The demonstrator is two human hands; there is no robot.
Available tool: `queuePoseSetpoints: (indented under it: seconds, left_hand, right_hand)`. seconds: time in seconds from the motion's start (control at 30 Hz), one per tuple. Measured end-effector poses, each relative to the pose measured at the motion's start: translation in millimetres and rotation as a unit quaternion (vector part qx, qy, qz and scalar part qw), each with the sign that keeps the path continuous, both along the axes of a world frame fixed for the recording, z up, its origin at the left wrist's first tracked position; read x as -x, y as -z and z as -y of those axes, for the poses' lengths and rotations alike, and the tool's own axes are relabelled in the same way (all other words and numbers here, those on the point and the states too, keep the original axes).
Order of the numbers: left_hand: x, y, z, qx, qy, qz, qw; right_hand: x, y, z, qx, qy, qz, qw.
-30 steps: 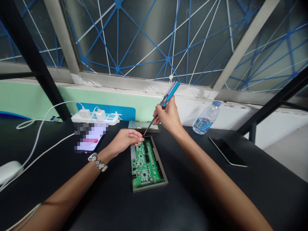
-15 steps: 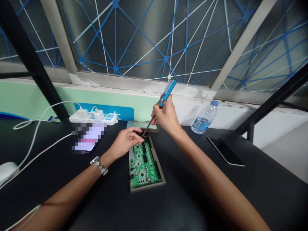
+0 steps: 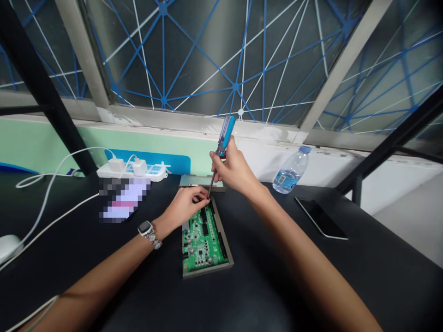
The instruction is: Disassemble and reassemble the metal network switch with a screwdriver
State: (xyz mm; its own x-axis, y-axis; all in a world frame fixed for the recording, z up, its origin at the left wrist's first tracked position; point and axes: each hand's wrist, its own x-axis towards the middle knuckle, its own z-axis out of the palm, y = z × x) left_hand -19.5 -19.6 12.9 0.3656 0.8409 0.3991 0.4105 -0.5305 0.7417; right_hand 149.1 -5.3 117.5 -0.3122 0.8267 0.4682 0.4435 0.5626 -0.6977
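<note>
A green circuit board (image 3: 197, 246) sits in a shallow metal frame (image 3: 226, 242) on the black table. My right hand (image 3: 233, 168) grips a screwdriver (image 3: 225, 136) with a clear and blue handle, its thin shaft pointing down at the board's far end. Close to the tip, the fingers of my left hand (image 3: 187, 205) are pinched together over the far edge of the board. Whatever they hold there is too small to make out. Just behind the board lies a flat metal plate (image 3: 197, 181).
At the back left are a white power strip (image 3: 155, 172) with plugs and cables, and a phone (image 3: 128, 200) with a blurred screen. A water bottle (image 3: 291, 170) and a dark phone (image 3: 320, 216) lie to the right. A white mouse-like object (image 3: 9, 247) is at far left.
The screwdriver has swung more upright, with its handle moving left. My left wrist has turned, bringing the watch face into view. The whole view has shifted slightly.
</note>
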Motion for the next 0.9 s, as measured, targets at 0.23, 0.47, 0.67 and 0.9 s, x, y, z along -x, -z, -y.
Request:
queuePoseSetpoints:
  seconds: [0.23, 0.47, 0.67, 0.9]
  left_hand:
    - [-0.1, -5.9, -12.5, -0.065, -0.011, -0.080, 0.995]
    - [0.9, 7.3, -14.8, -0.065, -0.018, -0.065, 0.996]
    - [0.9, 7.6, -12.9, -0.067, -0.022, -0.065, 0.995]
    - [1.0, 11.2, -13.2, -0.071, -0.026, -0.068, 0.995]
  right_hand:
    - [0.1, 9.7, -7.3, -0.003, -0.006, 0.022, 1.000]
    - [2.1, 15.2, -8.3, -0.004, -0.008, 0.031, 0.999]
    - [1.3, 15.9, -8.8, 0.000, -0.019, 0.027, 0.999]
    - [-0.9, 13.7, -8.4, 0.012, -0.025, 0.033, 0.999]
